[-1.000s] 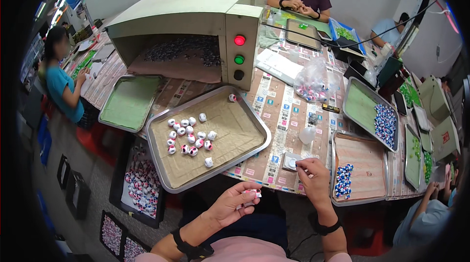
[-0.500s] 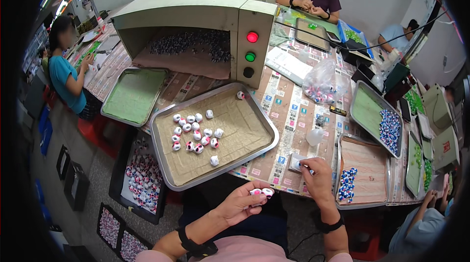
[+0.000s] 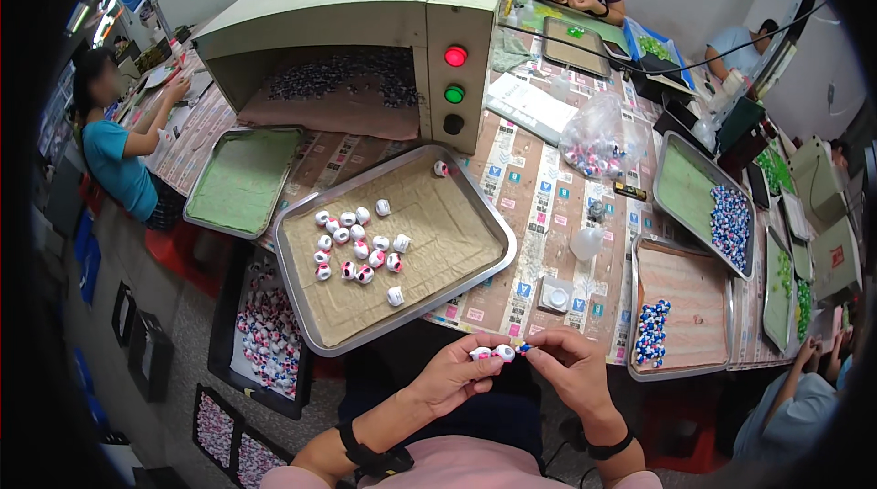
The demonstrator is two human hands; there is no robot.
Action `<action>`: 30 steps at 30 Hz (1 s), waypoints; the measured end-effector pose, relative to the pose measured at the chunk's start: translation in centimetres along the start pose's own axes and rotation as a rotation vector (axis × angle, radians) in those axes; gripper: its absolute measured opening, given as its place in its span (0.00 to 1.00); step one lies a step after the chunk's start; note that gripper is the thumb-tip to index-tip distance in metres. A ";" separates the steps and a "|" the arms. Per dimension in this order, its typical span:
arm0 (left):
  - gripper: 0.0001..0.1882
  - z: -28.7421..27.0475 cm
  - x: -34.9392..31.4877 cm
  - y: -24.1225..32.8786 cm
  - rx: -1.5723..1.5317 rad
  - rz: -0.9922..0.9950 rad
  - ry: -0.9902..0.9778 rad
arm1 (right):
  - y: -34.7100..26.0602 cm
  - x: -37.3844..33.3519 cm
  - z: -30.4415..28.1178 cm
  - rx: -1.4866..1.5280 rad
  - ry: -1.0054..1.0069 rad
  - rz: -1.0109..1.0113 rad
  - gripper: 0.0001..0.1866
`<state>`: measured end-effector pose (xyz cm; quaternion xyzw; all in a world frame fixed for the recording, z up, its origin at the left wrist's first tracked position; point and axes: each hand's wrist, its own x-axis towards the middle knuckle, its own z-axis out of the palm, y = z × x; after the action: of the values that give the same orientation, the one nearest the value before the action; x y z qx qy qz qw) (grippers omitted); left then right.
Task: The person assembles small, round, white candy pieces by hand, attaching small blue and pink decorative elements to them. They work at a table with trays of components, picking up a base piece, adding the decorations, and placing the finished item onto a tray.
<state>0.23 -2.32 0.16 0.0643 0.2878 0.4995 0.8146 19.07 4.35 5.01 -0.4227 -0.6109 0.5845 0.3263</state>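
Above my lap, my left hand (image 3: 449, 381) is closed on white-and-pink bead-like pieces (image 3: 491, 355) with dark openings, at least two showing at the fingertips. Close beside it, my right hand (image 3: 574, 375) pinches a small blue-and-white piece (image 3: 522, 348) right at those pieces; whether they touch is hard to see. On the table beyond my right hand lies a square white block with a round top (image 3: 554, 294). A paper-lined metal tray (image 3: 448, 233) sits ahead to the left, with several white-and-pink pieces (image 3: 359, 249) scattered on it.
An oven-like machine (image 3: 356, 9) with lit buttons stands behind the tray. A small bottle (image 3: 586, 243) and a plastic bag of pieces (image 3: 594, 142) are ahead. Blue-and-white pieces (image 3: 651, 334) lie in a tray at right. Below left is a black crate (image 3: 219, 352). Co-workers sit around.
My right hand has come from the square white block back to my left hand, with a small blue-and-white piece between its fingers. The view has shifted slightly.
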 end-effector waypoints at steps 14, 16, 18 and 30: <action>0.16 0.2 -0.2 -0.2 0.240 0.082 0.151 | 0.0 -0.1 0.6 -0.157 -0.094 -0.054 0.08; 0.15 0.1 -0.3 -0.2 0.267 0.090 0.156 | 0.1 -0.1 0.5 -0.152 -0.101 -0.074 0.09; 0.15 0.1 -0.4 -0.1 0.302 0.096 0.152 | 0.4 0.1 0.1 -0.144 -0.126 -0.066 0.10; 0.12 0.5 3.1 8.5 1.581 0.918 0.538 | 0.2 -0.5 -5.3 -0.340 0.306 -0.172 0.09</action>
<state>-5.08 4.64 2.63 0.5862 0.6665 0.4295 0.1661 24.06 6.23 5.43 -0.5016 -0.6778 0.3726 0.3875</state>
